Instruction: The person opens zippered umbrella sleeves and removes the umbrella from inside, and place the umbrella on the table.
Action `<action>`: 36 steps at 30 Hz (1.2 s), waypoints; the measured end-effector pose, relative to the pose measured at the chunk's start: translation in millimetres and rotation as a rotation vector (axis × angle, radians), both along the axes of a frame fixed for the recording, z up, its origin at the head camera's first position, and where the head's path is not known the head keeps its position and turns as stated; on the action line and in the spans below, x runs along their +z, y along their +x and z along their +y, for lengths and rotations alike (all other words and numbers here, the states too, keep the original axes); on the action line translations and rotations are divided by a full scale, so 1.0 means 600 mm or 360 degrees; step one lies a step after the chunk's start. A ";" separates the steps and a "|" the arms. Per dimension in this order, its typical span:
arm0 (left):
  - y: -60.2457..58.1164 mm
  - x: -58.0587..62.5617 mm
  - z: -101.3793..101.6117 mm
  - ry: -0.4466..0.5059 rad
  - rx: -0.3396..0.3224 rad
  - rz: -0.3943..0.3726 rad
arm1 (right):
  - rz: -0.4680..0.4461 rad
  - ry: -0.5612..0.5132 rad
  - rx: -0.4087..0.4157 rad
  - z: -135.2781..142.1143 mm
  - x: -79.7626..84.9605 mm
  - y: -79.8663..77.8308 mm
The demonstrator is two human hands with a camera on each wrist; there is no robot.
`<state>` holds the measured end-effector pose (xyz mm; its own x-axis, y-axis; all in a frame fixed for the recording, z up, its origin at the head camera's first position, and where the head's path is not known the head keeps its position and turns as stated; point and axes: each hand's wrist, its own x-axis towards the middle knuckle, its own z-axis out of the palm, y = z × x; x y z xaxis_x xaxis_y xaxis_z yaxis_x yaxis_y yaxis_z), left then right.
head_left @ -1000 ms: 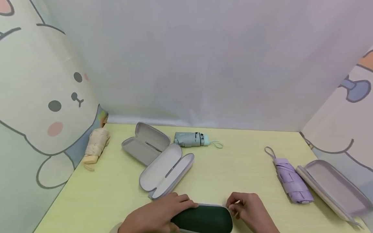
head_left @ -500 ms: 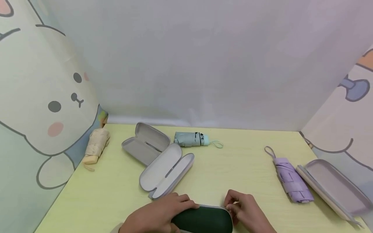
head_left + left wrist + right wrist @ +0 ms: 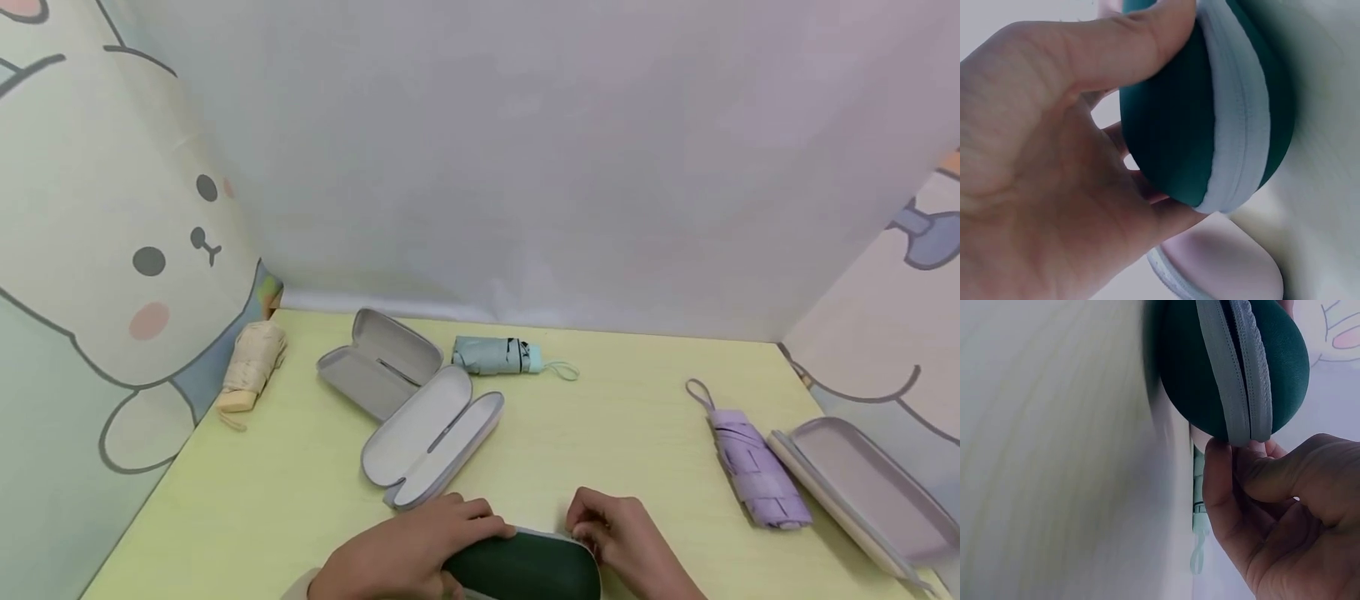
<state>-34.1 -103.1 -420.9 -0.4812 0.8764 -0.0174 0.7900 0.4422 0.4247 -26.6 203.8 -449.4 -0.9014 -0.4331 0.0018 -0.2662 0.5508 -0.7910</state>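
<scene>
A dark green zippered case [image 3: 534, 568] lies at the near edge of the head view, in front of the person. The left hand [image 3: 405, 546] grips its left end, thumb on one side and fingers on the other. At the far right corner, the right hand [image 3: 621, 537] pinches the zip with thumb and index finger; the pull itself is hidden by the fingertips. In the right wrist view, a narrow dark gap parts the grey zipper tapes [image 3: 1225, 375]. Along the end seen in the left wrist view, the grey zip band [image 3: 1244, 119] looks closed.
Two opened glasses cases, one grey [image 3: 367, 375] and one pale lilac [image 3: 420, 433], touch left of centre. A teal folded umbrella [image 3: 491, 356] lies behind them, a beige one [image 3: 251, 367] far left. At right are a purple umbrella [image 3: 757, 471] and another opened case [image 3: 873, 487].
The right hand has shifted slightly left and away from the person, around the green case's far right corner. The left hand keeps its grip. The head view has tilted a little.
</scene>
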 end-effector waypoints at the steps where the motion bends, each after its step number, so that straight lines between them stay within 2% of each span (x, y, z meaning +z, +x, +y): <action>1: 0.000 0.001 0.001 0.0000 -0.0005 0.0018 | 0.0021 -0.0001 0.0008 -0.002 0.000 -0.001; 9: 0.001 -0.001 0.006 0.0026 -0.0023 0.0078 | 0.0063 0.0004 0.0094 -0.015 0.003 -0.002; 16: 0.000 -0.006 0.008 0.0018 -0.0033 0.0164 | 0.0002 -0.0035 0.0065 -0.014 0.001 0.003; 20: 0.000 -0.012 0.010 0.0065 -0.0051 0.0171 | -0.0009 -0.0074 0.0052 -0.015 -0.002 0.008; 24: 0.006 -0.028 0.032 0.0149 -0.0164 0.0244 | 0.0113 -0.0135 0.0088 -0.040 -0.013 0.016; 27: 0.022 -0.031 0.052 0.0138 -0.0227 0.0240 | 0.0088 -0.0183 0.0148 -0.055 -0.019 0.020; 30: 0.034 -0.027 0.055 0.0106 -0.0212 0.0174 | -0.0002 -0.0216 0.0186 -0.056 -0.019 0.020; 32: 0.034 -0.024 0.049 0.0098 -0.0184 0.0129 | -0.0037 -0.0245 0.0200 -0.056 -0.019 0.018; 36: 0.028 -0.023 0.046 0.0114 -0.0147 0.0244 | -0.0016 -0.0221 0.0194 -0.056 -0.018 0.022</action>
<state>-17.1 -75.5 -434.9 -0.3911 0.9132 0.1140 0.8836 0.3380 0.3240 -13.6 170.3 -460.3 -0.8426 -0.5352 0.0605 -0.3159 0.4002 -0.8602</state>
